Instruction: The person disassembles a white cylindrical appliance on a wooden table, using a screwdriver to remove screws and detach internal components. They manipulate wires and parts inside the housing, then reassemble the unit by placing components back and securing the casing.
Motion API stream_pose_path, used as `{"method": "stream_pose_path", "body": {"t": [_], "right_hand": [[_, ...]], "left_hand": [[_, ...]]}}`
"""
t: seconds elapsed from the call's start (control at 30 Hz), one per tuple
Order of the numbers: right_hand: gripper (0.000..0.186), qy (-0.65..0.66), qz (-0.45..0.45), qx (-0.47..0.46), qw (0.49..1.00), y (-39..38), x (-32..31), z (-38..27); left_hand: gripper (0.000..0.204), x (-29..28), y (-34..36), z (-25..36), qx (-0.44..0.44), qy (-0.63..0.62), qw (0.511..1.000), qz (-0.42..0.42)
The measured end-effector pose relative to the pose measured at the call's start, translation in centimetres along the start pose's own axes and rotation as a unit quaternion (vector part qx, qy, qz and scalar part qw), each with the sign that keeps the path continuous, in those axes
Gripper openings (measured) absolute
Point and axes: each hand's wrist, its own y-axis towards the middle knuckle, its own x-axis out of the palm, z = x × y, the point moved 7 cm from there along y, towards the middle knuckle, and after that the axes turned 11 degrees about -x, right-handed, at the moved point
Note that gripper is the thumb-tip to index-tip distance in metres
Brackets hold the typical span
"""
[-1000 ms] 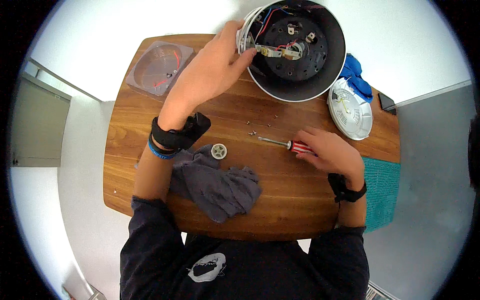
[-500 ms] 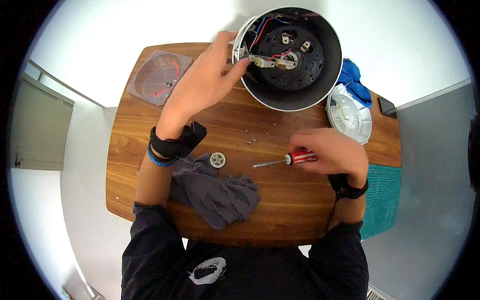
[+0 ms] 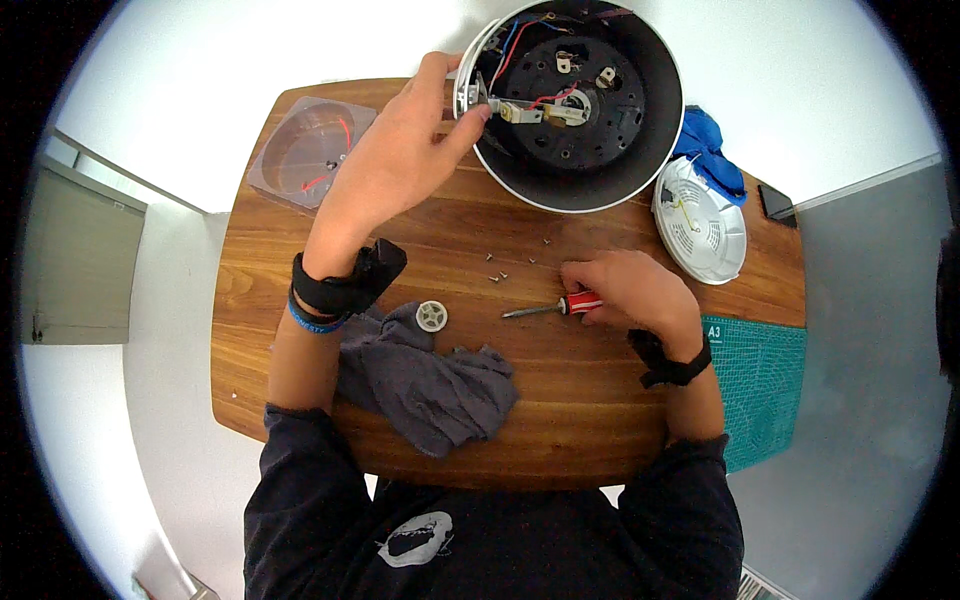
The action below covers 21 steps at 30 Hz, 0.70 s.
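My left hand (image 3: 400, 150) grips the left rim of a round, upturned appliance housing (image 3: 620, 135) at the back, thumb on the metal bracket (image 3: 478, 94). Inside the housing are black fittings, coloured wires and a pale switch part (image 3: 563, 113). My right hand (image 3: 630, 290) rests low over the wooden table (image 3: 560, 400), fingers closed round the red-and-white handle of a screwdriver (image 3: 580, 303), whose shaft points left. Several small screws (image 3: 495, 279) lie between the housing and the screwdriver. A small white wheel-shaped part (image 3: 431, 316) lies by a crumpled grey cloth (image 3: 420, 390).
A clear plastic box (image 3: 298, 150) with red pieces is at back left. At right are a white vented cover (image 3: 705, 235), blue cloth (image 3: 705, 145), a dark phone-like object (image 3: 776, 205) and a green cutting mat (image 3: 760, 390). A white wall (image 3: 350, 40) stands behind.
My right hand and the screwdriver have shifted a little left along the table. The housing, with my left hand on it, has edged slightly leftward.
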Motion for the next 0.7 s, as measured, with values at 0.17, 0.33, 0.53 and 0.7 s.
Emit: {"method": "stream_pose_path", "body": {"t": [0.17,0.33,0.53,0.7], "right_hand": [[0.038,-0.023,0.09,-0.035,0.995,-0.4,-1.9,-1.9],[0.029,0.052,0.191,-0.068,0.978,-0.8,-8.1,-5.0],[0.038,-0.122,0.464,-0.081,0.873,-1.0,-14.1,-5.1],[0.051,-0.166,0.46,-0.099,0.867,1.4,-14.3,-4.3]], "left_hand": [[0.049,0.4,0.1,0.0,0.009,-0.053,0.999,0.002],[0.056,0.3,-0.4,-0.5,0.006,-0.017,1.0,0.012],[0.055,0.8,-0.6,0.4,0.001,0.026,1.0,0.012],[0.058,0.7,-1.0,1.8,-0.021,0.045,0.999,-0.01]]}}
